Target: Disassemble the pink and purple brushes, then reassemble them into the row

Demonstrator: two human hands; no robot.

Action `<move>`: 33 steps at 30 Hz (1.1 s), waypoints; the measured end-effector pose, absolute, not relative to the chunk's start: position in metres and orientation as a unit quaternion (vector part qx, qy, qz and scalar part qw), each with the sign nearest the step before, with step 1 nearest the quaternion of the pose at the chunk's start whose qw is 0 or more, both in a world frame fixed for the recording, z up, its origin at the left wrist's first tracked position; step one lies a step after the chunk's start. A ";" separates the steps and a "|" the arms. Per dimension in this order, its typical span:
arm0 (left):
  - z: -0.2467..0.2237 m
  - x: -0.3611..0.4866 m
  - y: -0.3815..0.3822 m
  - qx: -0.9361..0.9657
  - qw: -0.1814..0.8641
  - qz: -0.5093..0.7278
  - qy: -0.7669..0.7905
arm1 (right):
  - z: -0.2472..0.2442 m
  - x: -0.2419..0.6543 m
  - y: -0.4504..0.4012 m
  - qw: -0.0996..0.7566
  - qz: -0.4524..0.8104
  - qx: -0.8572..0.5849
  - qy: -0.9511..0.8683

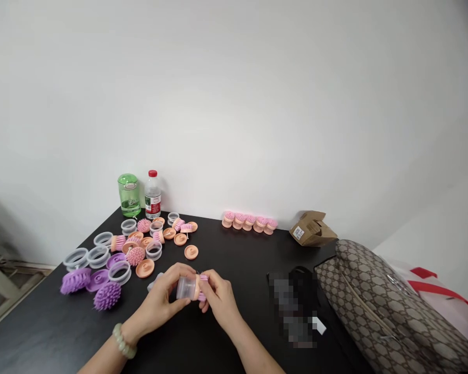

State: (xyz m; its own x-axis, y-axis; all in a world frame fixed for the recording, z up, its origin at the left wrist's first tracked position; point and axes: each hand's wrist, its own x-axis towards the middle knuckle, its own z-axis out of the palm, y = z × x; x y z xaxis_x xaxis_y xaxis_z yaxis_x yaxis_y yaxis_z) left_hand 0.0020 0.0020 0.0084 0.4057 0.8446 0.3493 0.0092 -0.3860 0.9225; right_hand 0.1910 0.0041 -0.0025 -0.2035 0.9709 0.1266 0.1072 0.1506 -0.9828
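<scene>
My left hand (pixel 161 301) is closed round a clear plastic cup (pixel 184 288), thumb underneath and fingers over the top. The cup lies on its side, its right end against a peach ring with pink bristles, a small brush head (pixel 202 294). My right hand (pixel 221 300) pinches that brush head from the right. Both parts are held just above the black table; whether they are joined I cannot tell. Behind my left fingers lies a partly hidden clear piece (pixel 154 281). Left of it are loose peach discs (pixel 145 268), clear rings (pixel 120 272) and a pink bristle pad (pixel 135 255).
Purple bristle pads (pixel 107 296) lie at the left. A green container (pixel 130 196) and a water bottle (pixel 153 196) stand by the wall. Several pink brushes (pixel 248 223) form a row at the back. An opened carton (pixel 312 230) and a patterned bag (pixel 386 306) occupy the right.
</scene>
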 end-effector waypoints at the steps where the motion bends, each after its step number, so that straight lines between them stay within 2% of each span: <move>1: 0.008 0.002 0.002 0.695 0.465 0.456 0.304 | -0.003 0.190 0.005 0.455 0.491 -0.440 -0.599; 8: 0.009 0.007 0.000 0.543 0.595 0.520 0.284 | -0.003 0.187 0.007 0.504 0.527 -0.400 -0.556; 13: 0.010 0.010 -0.002 0.555 0.585 0.502 0.314 | -0.004 0.190 0.004 0.523 0.517 -0.384 -0.558; 20: 0.014 0.005 -0.002 0.573 0.591 0.517 0.236 | -0.006 0.193 0.005 0.510 0.504 -0.407 -0.566; 26: 0.013 0.005 -0.002 0.544 0.579 0.514 0.324 | -0.006 0.191 0.004 0.517 0.498 -0.405 -0.566; 33: 0.019 0.004 -0.002 0.558 0.567 0.545 0.267 | -0.007 0.193 0.005 0.525 0.491 -0.409 -0.563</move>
